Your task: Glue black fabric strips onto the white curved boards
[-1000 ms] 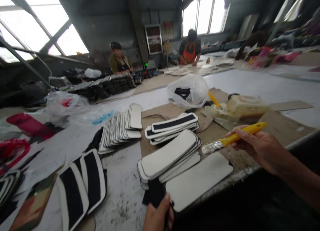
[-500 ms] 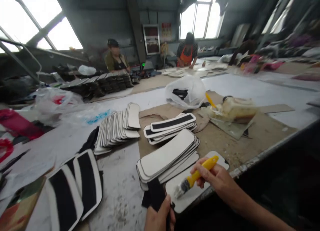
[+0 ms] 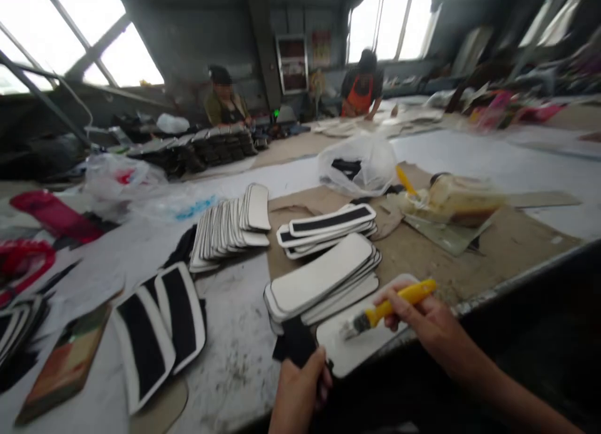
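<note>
Yellow brush point(image 3: 377, 313), bristles point(image 3: 348, 331) blurred, white panel point(image 3: 354, 354) partly hidden

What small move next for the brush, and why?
Probably sweep the brush along the white piece, away from the left hand: the right hand grips it, and its bristles are at the end nearest the left hand.

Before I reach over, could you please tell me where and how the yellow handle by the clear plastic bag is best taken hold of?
Probably by its upper end, coming from above: the yellow handle slants upward and that end shows uncovered, while its lower end meets pale, messy-looking material beside the yellowish container.
</note>
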Tool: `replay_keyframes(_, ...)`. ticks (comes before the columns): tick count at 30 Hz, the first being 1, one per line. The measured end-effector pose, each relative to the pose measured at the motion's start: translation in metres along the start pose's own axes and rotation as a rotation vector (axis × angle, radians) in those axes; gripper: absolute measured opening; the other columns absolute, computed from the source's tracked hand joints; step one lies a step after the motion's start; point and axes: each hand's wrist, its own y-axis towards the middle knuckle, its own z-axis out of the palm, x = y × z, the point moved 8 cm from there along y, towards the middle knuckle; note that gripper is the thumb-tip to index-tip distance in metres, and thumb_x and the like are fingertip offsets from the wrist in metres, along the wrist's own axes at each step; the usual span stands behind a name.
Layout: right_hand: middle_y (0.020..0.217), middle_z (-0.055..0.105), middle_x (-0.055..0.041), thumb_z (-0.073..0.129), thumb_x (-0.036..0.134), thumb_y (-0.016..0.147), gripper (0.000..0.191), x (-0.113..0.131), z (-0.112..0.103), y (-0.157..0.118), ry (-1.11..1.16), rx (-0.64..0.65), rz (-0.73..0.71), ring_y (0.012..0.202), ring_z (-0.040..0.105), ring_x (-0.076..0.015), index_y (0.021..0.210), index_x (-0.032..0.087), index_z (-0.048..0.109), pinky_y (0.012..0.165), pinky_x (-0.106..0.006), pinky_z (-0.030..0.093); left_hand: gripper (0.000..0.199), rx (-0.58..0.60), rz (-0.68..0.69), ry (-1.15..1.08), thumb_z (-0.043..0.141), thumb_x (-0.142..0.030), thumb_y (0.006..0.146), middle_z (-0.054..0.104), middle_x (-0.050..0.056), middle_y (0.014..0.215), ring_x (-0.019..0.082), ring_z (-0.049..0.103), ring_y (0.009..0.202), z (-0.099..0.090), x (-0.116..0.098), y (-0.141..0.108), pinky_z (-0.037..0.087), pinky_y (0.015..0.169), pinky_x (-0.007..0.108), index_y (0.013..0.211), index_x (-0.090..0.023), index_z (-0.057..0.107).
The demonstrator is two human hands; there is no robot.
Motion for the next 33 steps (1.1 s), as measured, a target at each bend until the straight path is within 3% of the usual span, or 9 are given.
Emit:
replay_keyframes(5,0.090,0.064,-0.0075,0.056,0.052,0.086,0.036,-0.008,0.006,0.001,-0.053,0.024,0.033,0.068,0.063,-0.0154,0.089,0.018,0.066,0.064,-0.027,0.055,0.042,0.020,-0.042,-0.058,0.058,-0.045,0.076,0.043,-0.002,0.041,0.006,0.036,0.038,0.005,0.007,0.004,0.021,0.041,0.021,0.047,-0.015,0.053)
replay_keyframes(10,0.084,0.063,-0.0054,0.054,0.051,0.088,0.035,-0.009,0.013,-0.005,-0.140,0.047,0.001,0.063,0.063,-0.0137,0.087,0.017,0.065,0.062,-0.025,0.055,0.041,0.024,-0.033,-0.053,0.056,-0.044,0.077,0.043,-0.002,0.042,0.006,0.035,0.038,0.005,0.005,0.000,0.021,0.041,0.021,0.049,-0.015,0.053)
replay_keyframes(15,0.093,0.065,-0.0078,0.053,0.053,0.086,0.036,-0.014,-0.027,-0.001,-0.398,-0.094,-0.036,0.067,0.066,-0.0169,0.087,0.019,0.064,0.060,-0.028,0.055,0.043,0.010,-0.034,-0.051,0.058,-0.048,0.076,0.042,-0.003,0.041,0.007,0.035,0.040,0.005,0.005,-0.002,0.021,0.042,0.021,0.049,-0.015,0.053)
replay_keyframes(20,0.090,0.067,-0.0070,0.047,0.047,0.089,0.030,-0.001,-0.066,0.006,-0.729,-0.213,-0.200,0.072,0.065,-0.0196,0.086,0.021,0.062,0.064,-0.030,0.052,0.044,-0.038,-0.071,-0.070,0.062,-0.050,0.074,0.043,-0.003,0.041,0.006,0.035,0.041,0.004,0.006,-0.004,0.021,0.043,0.019,0.049,-0.015,0.053)
replay_keyframes(28,0.092,0.068,-0.0052,0.046,0.039,0.092,0.022,0.009,-0.088,0.007,-0.899,-0.238,-0.288,0.071,0.065,-0.0176,0.095,0.022,0.058,0.069,-0.028,0.051,0.049,-0.125,-0.085,-0.052,0.066,-0.056,0.069,0.044,-0.002,0.039,0.007,0.036,0.039,0.001,0.006,-0.007,0.021,0.042,0.019,0.046,-0.015,0.053)
replay_keyframes(33,0.090,0.068,-0.0053,0.047,0.031,0.092,0.015,0.021,-0.087,0.001,-0.904,-0.224,-0.464,0.083,0.067,-0.0196,0.096,0.022,0.058,0.081,-0.031,0.052,0.053,-0.132,-0.083,-0.038,0.066,-0.061,0.067,0.043,-0.002,0.039,0.008,0.036,0.041,0.000,0.009,-0.006,0.023,0.044,0.020,0.046,-0.015,0.052)
